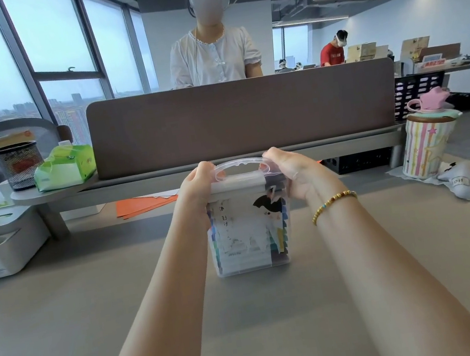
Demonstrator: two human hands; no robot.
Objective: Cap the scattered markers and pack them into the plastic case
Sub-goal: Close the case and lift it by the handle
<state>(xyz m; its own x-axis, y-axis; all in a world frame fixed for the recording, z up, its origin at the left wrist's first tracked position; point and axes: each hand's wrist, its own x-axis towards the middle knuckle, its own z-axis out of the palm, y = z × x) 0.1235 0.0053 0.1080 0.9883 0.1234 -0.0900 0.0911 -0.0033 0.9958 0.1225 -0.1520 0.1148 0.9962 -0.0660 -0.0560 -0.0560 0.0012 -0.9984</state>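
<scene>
Both hands, left hand [198, 184] and right hand [291, 174], have fingers curled in a tight grip around the lid ends of the plastic case [247, 227], which stands upright on the counter [92, 290] between them, with markers [281, 229] packed inside.

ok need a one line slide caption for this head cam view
Both hands, left hand and right hand, grip the top of the upright plastic case of markers on the desk.

markers [282, 231] mostly hidden behind label [241, 231]
</scene>
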